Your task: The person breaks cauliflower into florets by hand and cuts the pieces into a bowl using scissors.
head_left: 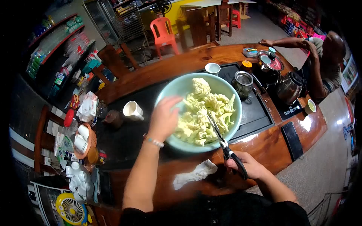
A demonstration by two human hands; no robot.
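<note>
A wide pale green basin (161,94) stands on the table, holding a heap of cut cauliflower florets (203,113). My right hand (245,164) is closed round the black handles of a pair of scissors (225,145). Their metal blades point up and away, over the cauliflower at the basin's near right side. Above the left rim hovers my left hand (164,117), blurred by motion, fingers stretched out and thumb apart, with nothing visible in it. A crumpled white cloth (195,174) lies on the wood just in front of the basin.
On the dark tray stand a white mug (133,110), a small cup (212,68) and a glass jar (243,83). A glass kettle (289,88) and a phone (292,140) are to the right. Another person (320,64) sits at the far right. A basket (90,145) with cups stands left.
</note>
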